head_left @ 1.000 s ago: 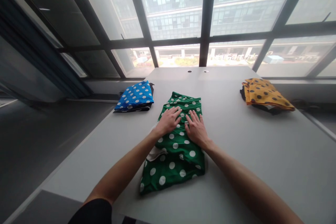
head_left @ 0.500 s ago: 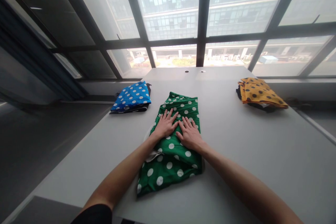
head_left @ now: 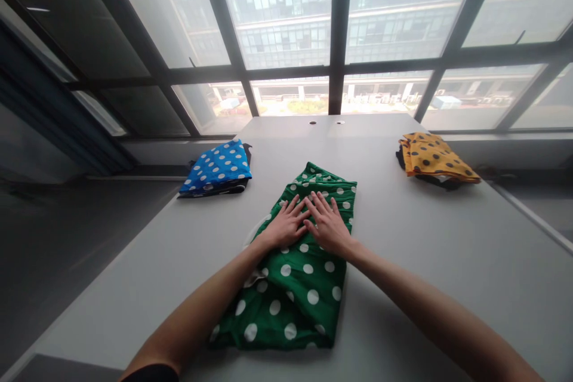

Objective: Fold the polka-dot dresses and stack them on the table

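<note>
Head view only. Grey worktop [head_left: 439,239] runs up to a wall of dark-framed windows [head_left: 335,30] with office blocks outside, hazy. Two small round holes sit near the worktop's far edge.

Hidden/cut off: both elbows run out of the bottom of the frame. Near-left corner of the worktop is cropped. Palms not visible, only the backs of the hands. A bit of white fabric shows under the left forearm; can't tell what it belongs to. Dark cloth lies under the blue and yellow pieces, mostly covered, so its shape is unclear.

No containers in sight; everything lies loose on the worktop.

Green polka-dot cloth [head_left: 295,292] lies folded, directly under both hands. Long axis runs from the near edge away toward the windows, far end leaning slightly right. Near end is wider and rumpled, far end narrower with small creases just beyond the fingertips.

Left hand [head_left: 284,225]: flat, fingers spread, pressed on the cloth, gripping nothing. Right hand [head_left: 329,224]: same, flat and splayed, fingertips just beside the left hand's, close to touching. No grip closed on anything.

Blue polka-dot cloth [head_left: 217,167]: folded, well apart, far-left of the left hand. Yellow cloth with black dots [head_left: 432,156]: folded, well apart, far-right of the right hand.
</note>
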`<state>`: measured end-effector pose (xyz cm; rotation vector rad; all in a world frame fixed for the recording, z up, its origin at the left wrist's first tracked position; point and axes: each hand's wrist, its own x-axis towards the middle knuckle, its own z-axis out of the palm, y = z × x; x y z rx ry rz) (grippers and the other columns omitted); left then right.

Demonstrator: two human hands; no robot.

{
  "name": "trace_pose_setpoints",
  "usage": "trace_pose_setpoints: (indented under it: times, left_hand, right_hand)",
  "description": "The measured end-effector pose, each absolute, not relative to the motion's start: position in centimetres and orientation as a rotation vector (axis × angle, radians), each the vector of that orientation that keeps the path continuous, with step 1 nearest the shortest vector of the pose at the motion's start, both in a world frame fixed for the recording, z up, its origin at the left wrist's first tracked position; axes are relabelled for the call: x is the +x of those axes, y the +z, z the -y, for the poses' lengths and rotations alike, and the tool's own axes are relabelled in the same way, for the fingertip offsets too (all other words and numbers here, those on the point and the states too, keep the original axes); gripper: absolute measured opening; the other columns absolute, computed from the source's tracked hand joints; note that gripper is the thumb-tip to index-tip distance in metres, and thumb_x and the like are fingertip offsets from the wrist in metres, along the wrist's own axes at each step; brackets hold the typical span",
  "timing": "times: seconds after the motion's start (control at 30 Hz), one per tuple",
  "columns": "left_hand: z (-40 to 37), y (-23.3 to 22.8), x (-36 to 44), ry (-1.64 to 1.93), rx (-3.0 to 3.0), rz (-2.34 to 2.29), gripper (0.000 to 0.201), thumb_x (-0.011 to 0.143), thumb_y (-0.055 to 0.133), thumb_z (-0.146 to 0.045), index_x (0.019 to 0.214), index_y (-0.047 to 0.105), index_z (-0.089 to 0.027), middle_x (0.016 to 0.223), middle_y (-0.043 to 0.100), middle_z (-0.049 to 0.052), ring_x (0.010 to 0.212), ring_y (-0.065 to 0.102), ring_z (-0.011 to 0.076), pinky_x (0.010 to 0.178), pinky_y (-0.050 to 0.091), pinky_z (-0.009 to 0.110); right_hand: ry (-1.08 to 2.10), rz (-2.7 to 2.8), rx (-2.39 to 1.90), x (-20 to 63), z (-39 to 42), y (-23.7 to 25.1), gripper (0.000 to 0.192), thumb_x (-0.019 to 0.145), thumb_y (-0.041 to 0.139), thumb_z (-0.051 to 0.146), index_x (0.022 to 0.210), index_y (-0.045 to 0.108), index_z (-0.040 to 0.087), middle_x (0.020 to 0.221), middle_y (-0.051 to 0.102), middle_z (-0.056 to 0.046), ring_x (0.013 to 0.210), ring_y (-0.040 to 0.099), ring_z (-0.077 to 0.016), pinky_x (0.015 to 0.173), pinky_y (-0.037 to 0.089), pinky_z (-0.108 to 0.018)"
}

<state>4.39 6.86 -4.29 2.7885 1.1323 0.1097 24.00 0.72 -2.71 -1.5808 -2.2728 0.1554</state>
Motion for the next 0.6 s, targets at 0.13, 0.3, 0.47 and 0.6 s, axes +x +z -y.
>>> trace_pose_setpoints:
  times: [0.13,0.3,0.47,0.6]
  left_hand:
    - [-6.8,-4.4,4.4,0.120,2.793,-1.167,0.063,0.106,0.046,-0.054,0.166,0.027,-0.042,0.177,0.010,0.000,0.162,0.004,0.0362,0.126,0.013,0.069]
    - [-6.5,-4.3,4.6,0.099,2.766,-1.210,0.065,0.106,0.046,-0.056,0.166,0.026,-0.042,0.177,0.008,-0.001,0.162,0.001,0.0385,0.125,0.010,0.071]
    - [-6.6,-3.8,4.5,0.068,2.726,-1.250,0.068,0.105,0.044,-0.058,0.167,0.024,-0.038,0.177,0.007,0.001,0.162,0.002,0.0368,0.127,0.010,0.066]
    - [-6.8,-2.5,3.6,-0.029,2.721,-1.218,0.070,0.104,0.044,-0.062,0.167,0.026,-0.037,0.177,0.007,0.004,0.162,0.005,0.0372,0.127,0.010,0.066]
  right_hand:
    - [0.171,2.292,-1.756,26.3,-5.2,-3.4,0.068,0.109,0.031,0.054,0.166,0.031,0.018,0.175,0.011,-0.010,0.163,0.006,-0.0264,0.129,0.003,-0.056]
    - [0.212,2.296,-1.826,27.2,-6.0,-4.7,0.071,0.108,0.026,0.061,0.167,0.031,0.021,0.175,0.017,-0.013,0.162,0.011,-0.0268,0.130,0.006,-0.053]
    - [0.212,2.276,-1.829,27.0,-5.6,-4.6,0.070,0.108,0.026,0.060,0.167,0.032,0.022,0.175,0.017,-0.012,0.162,0.012,-0.0264,0.129,0.006,-0.052]
    - [0.225,2.253,-1.853,27.2,-5.7,-4.6,0.069,0.107,0.032,0.059,0.166,0.032,0.023,0.175,0.017,-0.012,0.162,0.012,-0.0259,0.129,0.005,-0.050]
